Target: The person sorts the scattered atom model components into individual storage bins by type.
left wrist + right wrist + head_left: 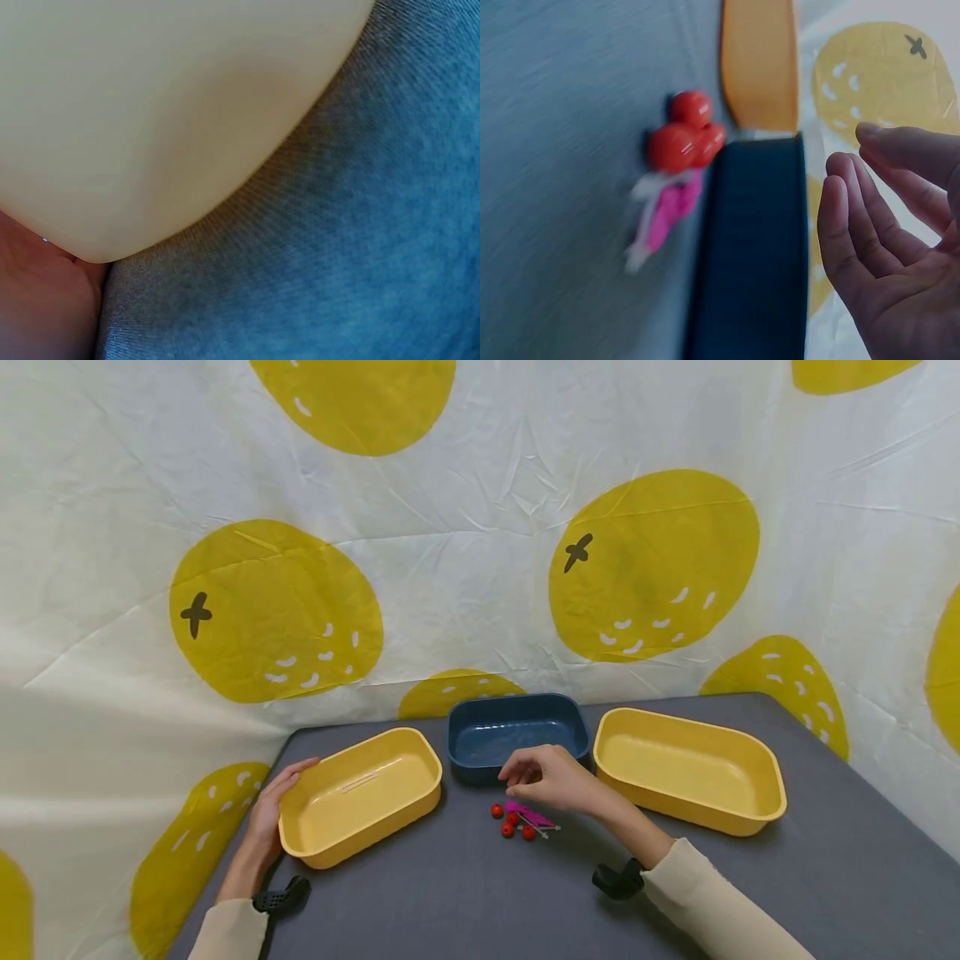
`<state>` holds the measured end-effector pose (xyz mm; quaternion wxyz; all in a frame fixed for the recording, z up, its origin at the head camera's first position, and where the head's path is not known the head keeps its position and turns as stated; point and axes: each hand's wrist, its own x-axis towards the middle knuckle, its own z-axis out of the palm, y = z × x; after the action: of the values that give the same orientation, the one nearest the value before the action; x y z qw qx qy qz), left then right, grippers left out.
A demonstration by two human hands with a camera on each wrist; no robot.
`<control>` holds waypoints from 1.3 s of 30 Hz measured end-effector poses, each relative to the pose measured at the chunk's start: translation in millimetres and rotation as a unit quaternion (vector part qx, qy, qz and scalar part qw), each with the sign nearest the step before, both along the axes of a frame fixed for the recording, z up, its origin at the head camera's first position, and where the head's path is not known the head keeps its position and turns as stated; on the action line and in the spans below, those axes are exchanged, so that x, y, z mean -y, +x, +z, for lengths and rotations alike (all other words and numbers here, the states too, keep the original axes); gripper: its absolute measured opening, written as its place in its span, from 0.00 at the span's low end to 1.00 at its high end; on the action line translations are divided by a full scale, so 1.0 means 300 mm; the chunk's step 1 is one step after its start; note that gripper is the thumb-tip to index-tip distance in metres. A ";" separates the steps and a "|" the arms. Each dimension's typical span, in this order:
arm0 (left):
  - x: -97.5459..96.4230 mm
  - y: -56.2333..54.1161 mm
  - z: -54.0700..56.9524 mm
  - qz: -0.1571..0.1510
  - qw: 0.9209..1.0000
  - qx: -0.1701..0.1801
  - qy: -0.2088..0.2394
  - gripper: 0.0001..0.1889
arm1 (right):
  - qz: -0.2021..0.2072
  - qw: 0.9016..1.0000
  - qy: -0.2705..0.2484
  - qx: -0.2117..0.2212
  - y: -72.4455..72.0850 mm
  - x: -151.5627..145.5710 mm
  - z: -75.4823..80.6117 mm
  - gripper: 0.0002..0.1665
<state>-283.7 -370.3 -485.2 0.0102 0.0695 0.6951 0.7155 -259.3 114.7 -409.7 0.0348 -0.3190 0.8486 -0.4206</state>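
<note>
Both sleeves [723, 897] are cut off by the lower edge of the head view. The left hand [266, 814] is laid against the left yellow tray [397, 787], fingers nearly straight along its outer side; its thumb is hidden by the tray, and in the left wrist view only a corner of palm is shown. On that tray's floor a thin pale strip [359, 783] is seen, too faint to be identified. Four red balls [507, 831] are gathered on the table [420, 902] beside pink pieces [536, 817] with white ends, blurred in the right wrist view. Just above them the right hand [551, 777] is held, fingers loosely bent, with nothing seen between them. By it the blue tray's [517, 737] near rim is partly covered. To its right another yellow tray [690, 768] is placed. Behind, a patterned cloth [465, 602] is cropped by the frame.
</note>
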 end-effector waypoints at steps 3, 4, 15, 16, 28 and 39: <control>0.005 0.002 -0.002 0.002 1.000 -0.001 0.005 0.28 | 0.000 1.000 0.011 0.003 0.006 -0.046 -0.027 0.07; 0.005 0.004 -0.001 0.003 1.000 -0.003 0.008 0.28 | 0.002 1.000 0.015 0.002 0.008 -0.059 -0.037 0.07; -0.006 0.001 0.014 0.001 1.000 -0.001 -0.009 0.29 | -0.006 0.998 0.041 0.036 0.032 -0.181 -0.128 0.07; -0.006 0.001 0.015 0.001 1.000 -0.002 -0.008 0.29 | -0.007 0.998 0.042 0.037 0.033 -0.186 -0.132 0.07; 0.002 0.002 0.012 -0.001 1.000 -0.012 0.007 0.28 | 0.004 0.996 0.060 0.060 0.028 -0.207 -0.156 0.05; -0.004 -0.001 0.016 -0.002 1.000 -0.007 0.020 0.27 | -0.008 0.996 0.079 0.045 0.030 -0.197 -0.161 0.04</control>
<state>-284.0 -369.0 -480.5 0.0057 0.0763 0.6804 0.7288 -250.4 173.9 -457.9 0.0943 -0.2893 0.8794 -0.3661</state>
